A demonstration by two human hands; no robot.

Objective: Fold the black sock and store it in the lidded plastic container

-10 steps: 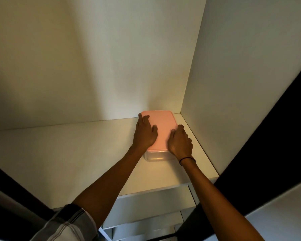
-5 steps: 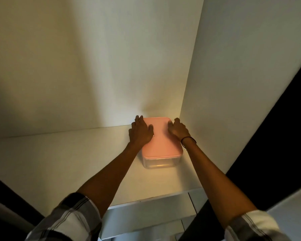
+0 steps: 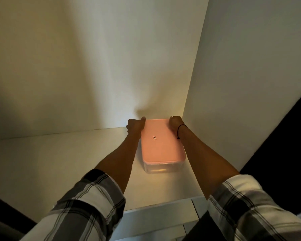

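Head view looks down into a white cupboard bay, dimly lit, with both forearms reaching forward onto a white shelf (image 3: 59,153). At far left a plaid sleeve (image 3: 80,206) is rolled to the elbow. Its bare forearm runs up to the left hand (image 3: 135,126), which is curled closed against the far left corner of the pink lid (image 3: 161,141), thumb on the lid's top edge and the other fingers hidden down the side.

That lid sits flat on a clear plastic container (image 3: 161,168), which stands on the shelf near the right rear corner of the bay, its long side running away from the camera. A small dark label (image 3: 154,137) marks the middle of the lid. Through the clear front wall nothing can be made out, so the black sock is not visible.

Right of the lid, the right hand (image 3: 176,121) is likewise curled closed over the far right corner, gripping the lid's edge. A thin dark band (image 3: 182,126) circles that wrist. Further right stands the white side panel (image 3: 250,84), just beside the container, and the second plaid sleeve (image 3: 247,209) fills the lower right.
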